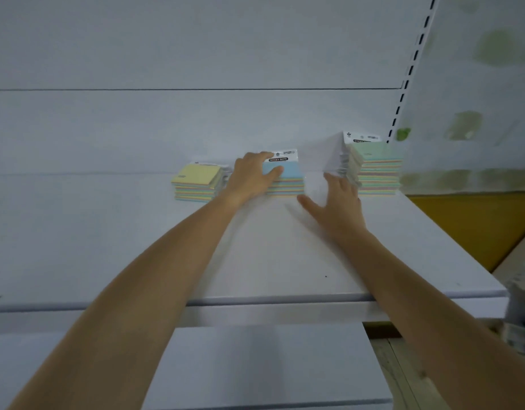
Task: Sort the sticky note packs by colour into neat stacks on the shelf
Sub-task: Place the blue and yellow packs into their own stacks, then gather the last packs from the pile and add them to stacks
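Three stacks of sticky note packs stand at the back of the white shelf (255, 255). A yellow-topped stack (196, 182) is on the left, a blue-topped stack (286, 179) in the middle, and a taller green-topped stack (376, 170) on the right. My left hand (252, 176) lies on the left side of the blue-topped stack, thumb across its top pack. My right hand (336, 202) is spread flat and blurred, in the gap between the blue-topped and green-topped stacks, fingertips near the green stack's left side, holding nothing.
A slotted upright (409, 72) runs up the back panel at the right. Beyond the shelf's right end are a white-and-green wall and a yellow floor area (477, 226). A lower shelf (255, 365) juts out below the front edge.
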Action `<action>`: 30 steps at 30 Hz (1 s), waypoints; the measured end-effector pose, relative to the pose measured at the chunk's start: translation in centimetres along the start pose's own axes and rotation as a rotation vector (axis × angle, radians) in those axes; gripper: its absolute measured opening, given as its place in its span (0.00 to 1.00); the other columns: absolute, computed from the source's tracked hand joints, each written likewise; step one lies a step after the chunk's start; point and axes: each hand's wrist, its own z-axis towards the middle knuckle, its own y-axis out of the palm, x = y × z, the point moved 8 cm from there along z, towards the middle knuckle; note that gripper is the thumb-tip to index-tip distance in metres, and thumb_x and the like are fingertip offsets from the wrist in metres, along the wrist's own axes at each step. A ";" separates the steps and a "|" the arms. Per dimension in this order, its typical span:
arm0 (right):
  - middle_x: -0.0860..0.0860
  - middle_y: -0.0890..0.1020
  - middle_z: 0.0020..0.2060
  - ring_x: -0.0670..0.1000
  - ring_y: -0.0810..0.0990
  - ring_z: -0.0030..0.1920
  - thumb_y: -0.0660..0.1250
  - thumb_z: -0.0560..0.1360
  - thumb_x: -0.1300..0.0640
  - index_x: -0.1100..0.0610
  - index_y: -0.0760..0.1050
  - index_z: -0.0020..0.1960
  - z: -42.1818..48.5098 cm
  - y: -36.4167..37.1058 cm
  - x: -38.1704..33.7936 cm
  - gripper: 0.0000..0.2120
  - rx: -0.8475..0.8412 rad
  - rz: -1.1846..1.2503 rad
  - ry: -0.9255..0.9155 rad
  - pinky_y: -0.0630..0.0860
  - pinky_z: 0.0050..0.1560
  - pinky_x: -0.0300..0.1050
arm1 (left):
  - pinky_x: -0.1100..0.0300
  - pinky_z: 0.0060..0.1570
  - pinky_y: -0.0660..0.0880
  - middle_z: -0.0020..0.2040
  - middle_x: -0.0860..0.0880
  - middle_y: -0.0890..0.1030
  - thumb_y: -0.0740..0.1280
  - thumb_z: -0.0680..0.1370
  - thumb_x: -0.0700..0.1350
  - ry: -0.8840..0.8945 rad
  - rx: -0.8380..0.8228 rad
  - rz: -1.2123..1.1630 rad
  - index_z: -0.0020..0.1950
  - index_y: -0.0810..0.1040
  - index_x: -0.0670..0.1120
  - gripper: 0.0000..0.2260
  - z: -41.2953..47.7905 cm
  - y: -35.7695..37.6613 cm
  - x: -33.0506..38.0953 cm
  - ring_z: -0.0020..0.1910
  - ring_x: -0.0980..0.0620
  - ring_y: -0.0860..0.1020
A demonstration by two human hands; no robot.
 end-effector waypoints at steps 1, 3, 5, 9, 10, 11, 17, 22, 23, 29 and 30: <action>0.57 0.66 0.70 0.58 0.61 0.71 0.65 0.73 0.44 0.59 0.60 0.71 -0.2 -0.9 -0.7 0.33 0.080 0.058 -0.049 0.56 0.70 0.49 | 0.55 0.67 0.60 0.68 0.44 0.72 0.61 0.78 0.53 0.030 0.020 0.009 0.68 0.69 0.47 0.21 -0.3 -1.1 -0.1 0.69 0.44 0.67; 0.58 0.70 0.66 0.60 0.65 0.69 0.63 0.71 0.42 0.60 0.64 0.69 -0.9 -1.5 -3.1 0.33 0.134 0.052 -0.178 0.59 0.69 0.49 | 0.54 0.67 0.64 0.67 0.44 0.72 0.60 0.78 0.52 0.080 0.074 0.022 0.69 0.69 0.47 0.20 -1.2 -3.7 -0.5 0.67 0.44 0.68; 0.58 0.71 0.66 0.61 0.67 0.67 0.61 0.71 0.41 0.60 0.66 0.68 -1.5 -0.3 -6.1 0.32 0.046 -0.006 -0.280 0.62 0.67 0.51 | 0.52 0.65 0.68 0.67 0.45 0.72 0.59 0.79 0.52 0.105 0.129 0.022 0.69 0.68 0.48 0.19 -2.4 -6.9 -1.5 0.66 0.45 0.70; 0.57 0.67 0.69 0.59 0.64 0.69 0.63 0.75 0.47 0.57 0.62 0.71 -3.6 4.5 -13.6 0.28 -0.169 -0.073 -0.429 0.58 0.69 0.50 | 0.53 0.63 0.69 0.67 0.46 0.73 0.58 0.79 0.51 0.084 0.195 0.053 0.69 0.68 0.48 0.19 -5.6 -13.2 -6.2 0.66 0.47 0.71; 0.57 0.67 0.69 0.59 0.64 0.69 0.63 0.75 0.47 0.57 0.62 0.71 -4.4 5.6 -15.7 0.28 -0.185 -0.076 -0.472 0.58 0.69 0.50 | 0.54 0.63 0.69 0.67 0.46 0.73 0.58 0.79 0.50 0.058 0.203 0.058 0.69 0.68 0.47 0.19 -6.6 -14.8 -8.0 0.66 0.48 0.71; 0.57 0.68 0.69 0.59 0.65 0.68 0.63 0.75 0.47 0.57 0.62 0.71 -5.2 6.8 -17.9 0.28 -0.204 -0.076 -0.505 0.59 0.69 0.50 | 0.55 0.63 0.68 0.66 0.46 0.74 0.58 0.80 0.50 0.030 0.212 0.063 0.69 0.68 0.47 0.19 -7.8 -16.4 -9.9 0.66 0.48 0.71; 0.55 0.65 0.70 0.56 0.63 0.71 0.60 0.76 0.47 0.56 0.61 0.72 -10.2 14.8 -30.3 0.27 -0.360 -0.026 -0.603 0.58 0.71 0.47 | 0.55 0.63 0.69 0.63 0.47 0.77 0.57 0.80 0.50 -0.111 0.291 0.093 0.68 0.69 0.46 0.18 -15.3 -25.3 -21.9 0.64 0.48 0.73; 0.54 0.65 0.71 0.54 0.63 0.71 0.58 0.77 0.48 0.55 0.62 0.72 -13.3 21.2 -40.3 0.25 -0.475 0.001 -0.711 0.58 0.71 0.45 | 0.54 0.61 0.71 0.60 0.47 0.80 0.58 0.80 0.49 -0.205 0.337 0.139 0.65 0.73 0.45 0.16 -20.7 -31.4 -30.4 0.62 0.48 0.75; 0.54 0.66 0.71 0.54 0.63 0.71 0.58 0.78 0.48 0.55 0.62 0.71 -13.7 22.3 -42.2 0.24 -0.495 0.009 -0.729 0.58 0.71 0.46 | 0.54 0.60 0.71 0.60 0.46 0.80 0.58 0.80 0.49 -0.220 0.347 0.148 0.64 0.74 0.45 0.16 -21.5 -32.6 -31.9 0.61 0.47 0.75; 0.55 0.71 0.66 0.55 0.69 0.66 0.59 0.77 0.48 0.54 0.68 0.67 -13.9 29.3 -52.4 0.21 -0.599 0.013 -0.829 0.64 0.69 0.48 | 0.53 0.58 0.73 0.56 0.42 0.81 0.60 0.78 0.44 -0.345 0.431 0.171 0.58 0.78 0.41 0.13 -24.8 -39.7 -42.5 0.57 0.44 0.78; 0.56 0.72 0.65 0.55 0.70 0.65 0.59 0.77 0.48 0.54 0.68 0.67 -13.7 30.5 -53.9 0.20 -0.607 0.005 -0.845 0.64 0.68 0.48 | 0.53 0.59 0.73 0.56 0.41 0.81 0.60 0.78 0.42 -0.372 0.437 0.179 0.58 0.78 0.40 0.12 -25.3 -40.8 -44.4 0.57 0.43 0.78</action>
